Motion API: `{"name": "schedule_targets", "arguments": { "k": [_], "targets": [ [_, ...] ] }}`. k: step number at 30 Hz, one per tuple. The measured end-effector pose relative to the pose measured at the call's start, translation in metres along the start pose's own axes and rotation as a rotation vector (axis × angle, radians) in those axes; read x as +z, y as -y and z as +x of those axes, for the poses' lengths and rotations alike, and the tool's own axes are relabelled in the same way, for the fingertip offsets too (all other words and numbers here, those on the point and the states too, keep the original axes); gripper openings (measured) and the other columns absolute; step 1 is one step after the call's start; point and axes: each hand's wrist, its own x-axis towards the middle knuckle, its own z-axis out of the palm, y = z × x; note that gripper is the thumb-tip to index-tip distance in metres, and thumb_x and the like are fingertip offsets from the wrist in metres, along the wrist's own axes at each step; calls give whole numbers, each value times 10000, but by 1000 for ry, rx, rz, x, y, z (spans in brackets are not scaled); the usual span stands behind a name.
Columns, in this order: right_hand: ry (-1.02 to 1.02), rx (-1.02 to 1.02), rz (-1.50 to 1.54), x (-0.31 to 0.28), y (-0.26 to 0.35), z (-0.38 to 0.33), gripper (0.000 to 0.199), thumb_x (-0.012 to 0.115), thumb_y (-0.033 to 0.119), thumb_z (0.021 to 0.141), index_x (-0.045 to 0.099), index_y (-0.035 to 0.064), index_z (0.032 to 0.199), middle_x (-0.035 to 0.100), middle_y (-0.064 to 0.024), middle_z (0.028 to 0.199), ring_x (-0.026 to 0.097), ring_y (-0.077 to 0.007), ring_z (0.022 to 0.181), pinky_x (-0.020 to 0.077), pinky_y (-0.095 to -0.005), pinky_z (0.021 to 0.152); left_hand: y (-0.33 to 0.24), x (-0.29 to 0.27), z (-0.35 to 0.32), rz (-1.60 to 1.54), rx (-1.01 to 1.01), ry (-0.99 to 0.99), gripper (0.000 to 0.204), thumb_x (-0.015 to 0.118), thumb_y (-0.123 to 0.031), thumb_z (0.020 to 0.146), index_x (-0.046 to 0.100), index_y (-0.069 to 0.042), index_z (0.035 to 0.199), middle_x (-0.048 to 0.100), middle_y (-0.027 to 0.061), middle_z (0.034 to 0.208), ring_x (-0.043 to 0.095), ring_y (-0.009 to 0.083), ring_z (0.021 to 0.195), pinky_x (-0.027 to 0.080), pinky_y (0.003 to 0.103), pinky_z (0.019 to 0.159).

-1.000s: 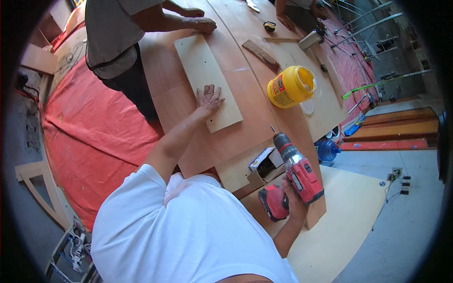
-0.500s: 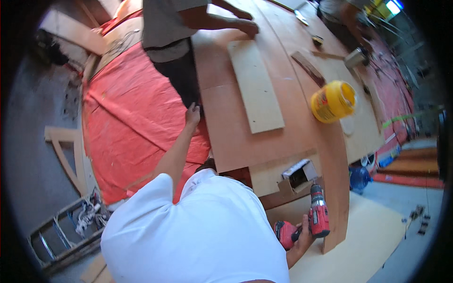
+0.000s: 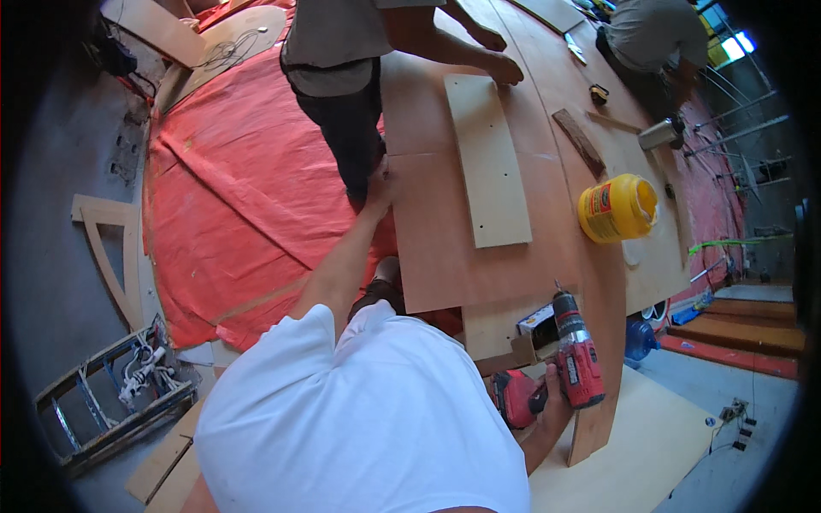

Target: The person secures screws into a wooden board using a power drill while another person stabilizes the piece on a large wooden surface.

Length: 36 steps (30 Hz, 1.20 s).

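Observation:
In my right hand (image 3: pixel 552 409) is a red and black cordless drill (image 3: pixel 581 368), gripped by its handle with the bit pointing away from me. The drill is above a long curved wooden strip (image 3: pixel 602 419) and beside a small open cardboard box (image 3: pixel 537 332). My left arm reaches forward, and my left hand (image 3: pixel 381 181) is at the left edge of the wooden work surface (image 3: pixel 432 265), close to a co-worker's dark trouser leg. Its fingers look loosely apart, with nothing visible in them. A pale board with small dark holes (image 3: pixel 492 171) lies on the surface.
A yellow plastic tub (image 3: pixel 617 209) stands right of the board, near a dark wood offcut (image 3: pixel 579 143). One co-worker (image 3: pixel 342 43) leans over at the far left; another (image 3: pixel 654 38) bends at the far right. Red sheeting (image 3: pixel 231 205) covers the left floor, beside a ladder (image 3: pixel 115 398).
My left hand has moved forward and right to the surface's edge. The drill has risen slightly farther ahead in my right hand. The whole view has shifted a little.

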Motion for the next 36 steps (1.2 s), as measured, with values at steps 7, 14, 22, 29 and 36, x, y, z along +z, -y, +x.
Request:
{"name": "schedule_targets", "arguments": {
  "k": [7, 14, 22, 29, 36],
  "targets": [
    [90, 204, 4, 11, 15, -13, 284, 701, 85, 800, 571, 38, 1048, 603, -39, 819, 547, -101, 606, 439, -242, 532, 27, -1, 12, 117, 82, 14, 492, 533, -171, 889, 425, 2, 1337, 627, 102, 1145, 584, 127, 972, 450, 259, 852],
    [68, 191, -13, 4, 7, -12, 303, 694, 122, 814, 563, 40, 1074, 586, -24, 797, 549, -99, 613, 453, -253, 561, 46, -1, 42, 185, 216, 118, 517, 540, -170, 877, 404, 1, 1345, 624, 163, 1141, 604, 164, 996, 468, 299, 835],
    [94, 101, -59, -7, 1, -9, 222, 712, 239, 811, 599, 75, 908, 577, 0, 684, 540, -77, 596, 440, -236, 558, 37, -5, 21, -22, -139, 181, 430, 579, -117, 853, 515, 20, 1256, 647, 110, 1092, 626, 172, 891, 479, 292, 790],
    [42, 109, -47, -12, -18, -7, 260, 721, 226, 801, 601, 70, 971, 593, -8, 773, 553, -90, 633, 458, -251, 573, -99, 19, -61, 500, 787, 130, 325, 617, -162, 810, 591, -12, 1097, 626, 77, 1005, 578, 210, 899, 466, 335, 828],
    [10, 198, -58, -13, -22, -19, 320, 721, 223, 796, 615, 66, 1054, 598, -3, 855, 554, -100, 688, 471, -277, 610, -431, 81, -335, 639, 2375, 1274, 434, 702, -437, 694, 672, -169, 1034, 644, 24, 1027, 578, 189, 1044, 452, 369, 891]
  ]
}}
